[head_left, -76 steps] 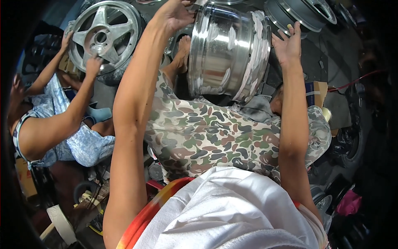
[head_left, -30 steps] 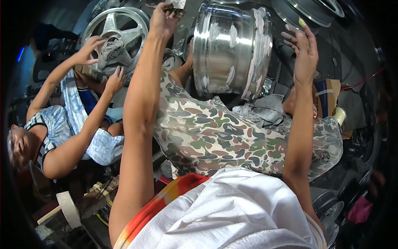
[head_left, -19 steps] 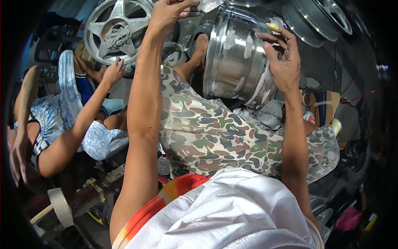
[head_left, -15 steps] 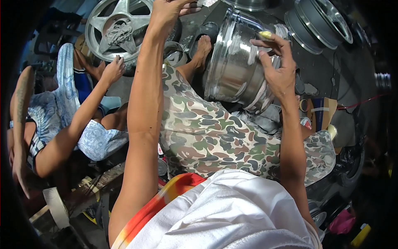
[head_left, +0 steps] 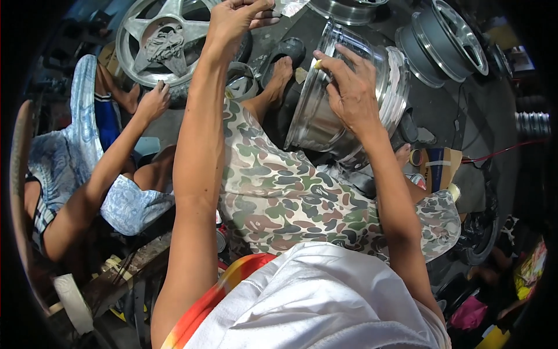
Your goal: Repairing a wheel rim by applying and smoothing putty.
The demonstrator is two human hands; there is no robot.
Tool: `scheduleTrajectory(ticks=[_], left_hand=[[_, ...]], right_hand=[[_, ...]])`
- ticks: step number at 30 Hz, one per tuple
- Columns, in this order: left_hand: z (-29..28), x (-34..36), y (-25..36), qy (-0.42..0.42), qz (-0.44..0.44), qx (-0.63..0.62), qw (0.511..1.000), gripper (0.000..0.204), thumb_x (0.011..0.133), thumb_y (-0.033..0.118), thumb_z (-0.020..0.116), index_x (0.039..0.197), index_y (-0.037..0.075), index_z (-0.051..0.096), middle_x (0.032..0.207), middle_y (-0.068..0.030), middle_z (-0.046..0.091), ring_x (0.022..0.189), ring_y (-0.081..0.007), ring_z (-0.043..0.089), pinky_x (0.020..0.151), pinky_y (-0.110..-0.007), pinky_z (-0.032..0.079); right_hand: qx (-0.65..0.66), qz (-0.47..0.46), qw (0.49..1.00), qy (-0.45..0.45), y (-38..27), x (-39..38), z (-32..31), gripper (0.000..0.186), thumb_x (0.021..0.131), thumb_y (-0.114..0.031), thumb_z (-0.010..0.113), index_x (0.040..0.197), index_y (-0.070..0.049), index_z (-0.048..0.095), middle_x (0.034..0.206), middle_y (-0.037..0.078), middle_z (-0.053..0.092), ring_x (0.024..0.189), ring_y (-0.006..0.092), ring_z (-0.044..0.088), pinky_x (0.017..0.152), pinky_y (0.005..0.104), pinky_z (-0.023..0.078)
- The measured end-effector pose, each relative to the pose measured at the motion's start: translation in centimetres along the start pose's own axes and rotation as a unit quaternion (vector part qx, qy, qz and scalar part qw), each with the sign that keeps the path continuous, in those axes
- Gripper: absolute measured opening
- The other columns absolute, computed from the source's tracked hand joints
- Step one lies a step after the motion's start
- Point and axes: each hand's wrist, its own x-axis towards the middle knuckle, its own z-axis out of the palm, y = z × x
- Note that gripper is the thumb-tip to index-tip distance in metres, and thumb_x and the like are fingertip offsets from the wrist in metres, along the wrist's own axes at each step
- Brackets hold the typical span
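Observation:
My left hand [head_left: 237, 23] is at the top, fingers closed in a pinch beside a thin silvery-white piece [head_left: 290, 7]; what exactly it grips I cannot make out. My right hand [head_left: 353, 90], one fingertip covered in yellow, reaches over a polished wheel barrel [head_left: 314, 116] with fingers spread and slightly bent, holding nothing and apparently touching the metal. Smears of pale paste [head_left: 395, 75] coat the barrel's right band. The barrel lies on its side just beyond my camouflage-covered legs [head_left: 290, 198].
A co-worker [head_left: 70, 174] sits at left near a five-spoke wheel [head_left: 138, 41] with grey cloth in its centre. Other rims [head_left: 442, 43] lie upper right and at top [head_left: 349, 9]. Cardboard [head_left: 439, 168], a red hose [head_left: 494, 154] and a pale roll on a frame [head_left: 72, 302] surround me.
My right hand has swung left and down across the barrel's face. The barrel has shifted right and down in view, now more tilted. My left hand remains high at the top.

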Motion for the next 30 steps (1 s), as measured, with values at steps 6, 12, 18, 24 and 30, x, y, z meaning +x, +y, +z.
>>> scheduleTrajectory(ticks=[6,12,18,24,30], left_hand=[[-0.4,-0.1,0.0,0.005,0.0,0.002,1.0,0.018,0.093,0.008,0.074,0.104,-0.004,0.068,0.09,-0.0107,0.071,0.077,-0.0165,0.07,0.074,-0.033,0.063],[0.2,0.2,-0.1,0.008,-0.003,0.0,1.0,0.017,0.093,0.007,0.074,0.103,-0.005,0.068,0.089,-0.0103,0.071,0.076,-0.016,0.069,0.074,-0.033,0.063],[-0.5,0.7,-1.0,-0.02,0.014,0.014,1.0,0.017,0.094,0.009,0.073,0.104,-0.004,0.067,0.094,-0.0112,0.071,0.08,-0.0165,0.069,0.074,-0.031,0.061],[1.6,-0.2,-0.9,-0.076,0.01,0.024,0.997,0.023,0.092,0.007,0.077,0.107,-0.007,0.066,0.099,-0.014,0.073,0.085,-0.0175,0.073,0.081,-0.03,0.065],[6.3,-1.1,-0.7,-0.146,0.011,0.069,0.987,0.023,0.091,0.007,0.078,0.108,-0.006,0.069,0.096,-0.0142,0.075,0.083,-0.0184,0.075,0.079,-0.03,0.065]], right_hand=[[-0.031,-0.015,0.999,-0.017,-0.9,-0.5,0.1,0.048,0.079,-0.005,0.075,0.124,-0.015,0.064,0.134,-0.002,0.067,0.135,0.0262,0.052,0.112,0.0505,0.035],[-0.043,-0.001,0.999,0.002,-1.0,0.1,0.1,0.048,0.078,0.002,0.072,0.122,-0.015,0.062,0.131,-0.004,0.068,0.135,0.0257,0.054,0.114,0.0499,0.034],[0.013,0.014,1.0,-0.004,-0.6,-0.8,-1.9,0.044,0.08,-0.001,0.07,0.121,-0.015,0.065,0.126,0.0,0.069,0.132,0.0275,0.056,0.115,0.0513,0.033],[0.007,0.128,0.985,0.115,2.7,-3.2,-8.0,0.042,0.085,-0.002,0.063,0.127,-0.009,0.063,0.124,0.01,0.069,0.126,0.0309,0.059,0.11,0.0441,0.041],[0.093,0.308,0.924,0.206,5.3,-11.5,-9.6,0.039,0.097,0.0,0.06,0.136,-0.002,0.053,0.125,0.014,0.07,0.105,0.0217,0.071,0.097,0.034,0.054]])
